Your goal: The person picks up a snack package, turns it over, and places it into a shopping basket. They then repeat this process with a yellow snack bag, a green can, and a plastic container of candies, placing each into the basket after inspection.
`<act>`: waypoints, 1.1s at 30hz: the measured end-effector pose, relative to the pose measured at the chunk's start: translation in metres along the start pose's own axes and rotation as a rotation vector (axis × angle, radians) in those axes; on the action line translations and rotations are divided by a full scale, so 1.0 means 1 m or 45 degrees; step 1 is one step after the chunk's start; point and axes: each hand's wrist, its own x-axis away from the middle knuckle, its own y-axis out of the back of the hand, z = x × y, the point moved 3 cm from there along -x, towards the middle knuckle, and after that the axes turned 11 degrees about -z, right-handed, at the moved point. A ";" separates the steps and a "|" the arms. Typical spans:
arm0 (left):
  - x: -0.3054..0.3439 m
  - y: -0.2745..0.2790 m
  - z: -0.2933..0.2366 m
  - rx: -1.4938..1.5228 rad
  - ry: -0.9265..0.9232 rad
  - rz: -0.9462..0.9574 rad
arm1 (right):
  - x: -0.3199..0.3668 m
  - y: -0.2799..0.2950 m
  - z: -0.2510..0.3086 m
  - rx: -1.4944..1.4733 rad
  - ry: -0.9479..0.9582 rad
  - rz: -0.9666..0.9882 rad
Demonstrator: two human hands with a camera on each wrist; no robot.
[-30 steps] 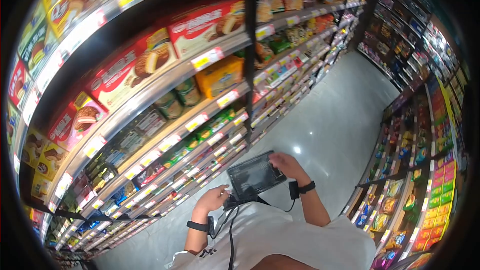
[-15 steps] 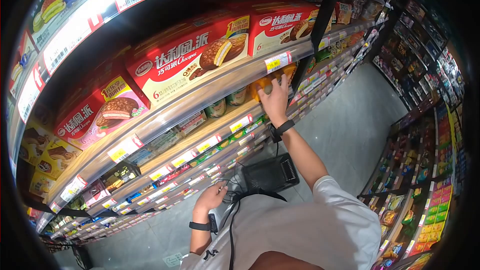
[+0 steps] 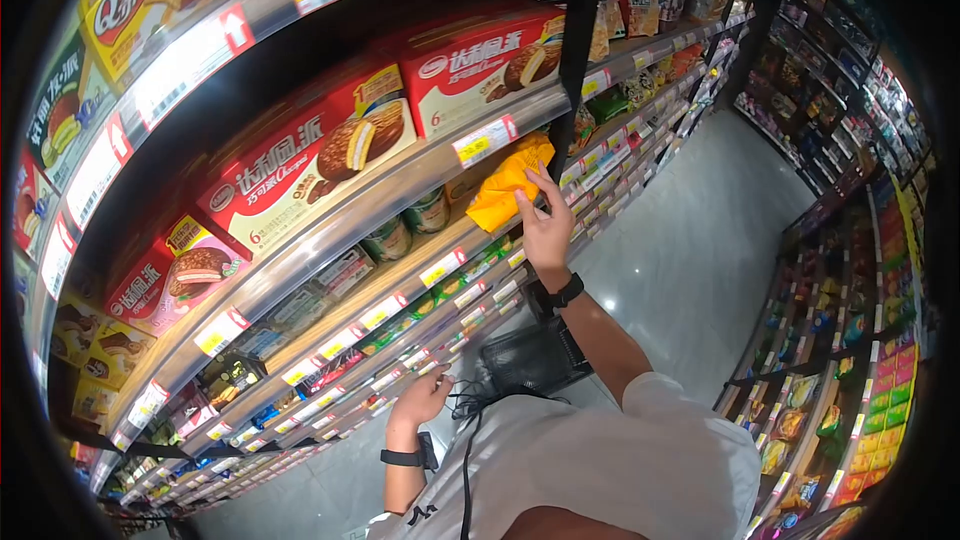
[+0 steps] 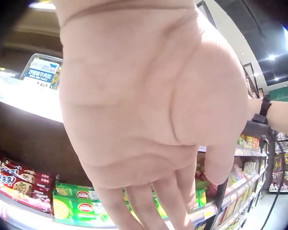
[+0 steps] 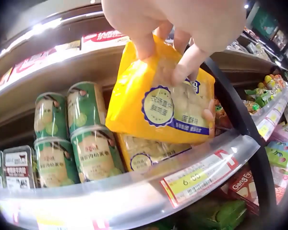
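My right hand (image 3: 547,228) pinches a yellow snack bag (image 5: 158,110) by its upper part, fingers and thumb pressed into the wrapper. The bag has a clear window with pale pieces inside and tilts at the front of a shelf. Below and behind it, a second yellow bag (image 5: 156,148) shows on the same shelf in the right wrist view. Lower down, my left hand (image 3: 424,398) hangs with relaxed fingers before the lower shelves. In the left wrist view its bare palm (image 4: 149,96) faces the camera and holds nothing.
Green cans (image 5: 93,143) stand stacked left of the bags. A clear shelf lip with a price tag (image 5: 197,177) runs below, and a black upright post (image 5: 247,129) rises on the right. Red chocolate pie boxes (image 3: 320,160) fill the shelf above. A black basket (image 3: 535,352) is at waist height.
My right hand has gone from near the black basket up to the shelf and taken hold of a yellow bag, now lifted off the one beneath. The left hand has barely moved.
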 end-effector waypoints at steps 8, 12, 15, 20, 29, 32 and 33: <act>0.002 -0.050 -0.063 -0.019 -0.147 -0.003 | 0.002 0.114 0.068 -0.257 -0.163 0.178; 0.003 -0.073 -0.115 0.537 -0.191 -0.046 | 0.015 0.199 0.079 -0.499 -0.420 0.421; 0.002 -0.099 -0.130 0.860 -0.306 -0.052 | 0.030 0.244 0.075 -0.568 -0.643 0.630; 0.020 -0.127 -0.182 1.312 -0.388 0.299 | 0.052 0.297 0.055 -0.690 -0.834 0.464; 0.049 -0.146 -0.204 1.234 -0.254 0.008 | 0.055 0.335 0.063 -0.618 -0.941 0.505; 0.068 -0.128 -0.198 1.116 -0.338 0.019 | 0.062 0.323 0.069 -0.569 -0.944 0.595; 0.072 -0.121 -0.190 1.050 -0.351 -0.004 | 0.067 0.317 0.072 -0.544 -0.942 0.625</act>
